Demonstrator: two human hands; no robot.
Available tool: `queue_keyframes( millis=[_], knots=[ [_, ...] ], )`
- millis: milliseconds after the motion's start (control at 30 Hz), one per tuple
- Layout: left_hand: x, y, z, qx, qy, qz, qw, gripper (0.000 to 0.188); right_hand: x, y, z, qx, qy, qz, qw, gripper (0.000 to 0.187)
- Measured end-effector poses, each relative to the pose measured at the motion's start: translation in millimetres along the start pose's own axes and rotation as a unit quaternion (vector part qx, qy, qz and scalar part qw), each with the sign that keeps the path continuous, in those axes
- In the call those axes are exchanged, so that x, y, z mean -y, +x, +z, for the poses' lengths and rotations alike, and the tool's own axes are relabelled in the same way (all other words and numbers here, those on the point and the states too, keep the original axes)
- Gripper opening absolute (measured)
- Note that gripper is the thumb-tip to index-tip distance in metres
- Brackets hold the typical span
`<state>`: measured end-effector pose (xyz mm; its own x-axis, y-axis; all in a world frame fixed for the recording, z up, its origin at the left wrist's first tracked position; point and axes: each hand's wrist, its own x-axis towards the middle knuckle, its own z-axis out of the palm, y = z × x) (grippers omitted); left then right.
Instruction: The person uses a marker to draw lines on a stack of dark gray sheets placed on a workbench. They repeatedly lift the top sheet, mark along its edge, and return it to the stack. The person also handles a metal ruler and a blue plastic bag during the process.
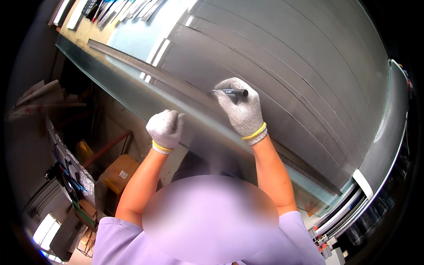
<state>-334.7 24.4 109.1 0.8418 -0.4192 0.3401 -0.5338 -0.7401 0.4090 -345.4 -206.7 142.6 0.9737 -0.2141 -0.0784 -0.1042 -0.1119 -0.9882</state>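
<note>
Both of my hands wear pale grey knitted gloves with yellow-edged cuffs. Pinched in my right hand [243, 106] is a black marker [236, 92], its tip pointing left toward a long narrow dark strip [168, 79]. That strip lies lengthwise along the near side of the glass-topped table [128, 95]. Behind it, several flat dark grey sheet strips [282, 57] lie side by side, with my right hand over the nearest ones. My left hand [165, 128] is curled closed near the table's front edge, and whatever its fingers may hold is hidden.
At the far left, assorted hand tools [128, 9] lie on the table. A brown cardboard box [119, 173] and stacked items stand below its left side. On the right, a curved grey panel [388, 128] and machine parts border the table.
</note>
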Motion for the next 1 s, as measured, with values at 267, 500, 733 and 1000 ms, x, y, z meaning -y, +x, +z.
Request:
queue_keyframes(
  millis=[267,500,733,1000],
  knots=[
    [1.6,-11.7,11.9,-0.023,0.048,-0.012,0.999,0.010,-18.2,-107.7,-134.3,-0.111,-0.113,0.096,0.983,0.008],
    [11.5,-18.3,21.7,-0.014,0.060,-0.063,0.996,0.016,-69.4,-262.2,-310.7,-0.234,-0.168,0.174,0.942,0.015],
    [46.1,-30.2,34.6,-0.015,0.226,-0.139,0.964,0.038,-108.8,-402.1,-460.2,-0.394,-0.108,0.208,0.889,0.009],
    [-38.5,-70.4,64.8,0.054,0.150,-0.140,0.977,0.036,-124.8,-485.3,-549.2,-0.499,-0.112,0.231,0.828,0.010]
  ],
)
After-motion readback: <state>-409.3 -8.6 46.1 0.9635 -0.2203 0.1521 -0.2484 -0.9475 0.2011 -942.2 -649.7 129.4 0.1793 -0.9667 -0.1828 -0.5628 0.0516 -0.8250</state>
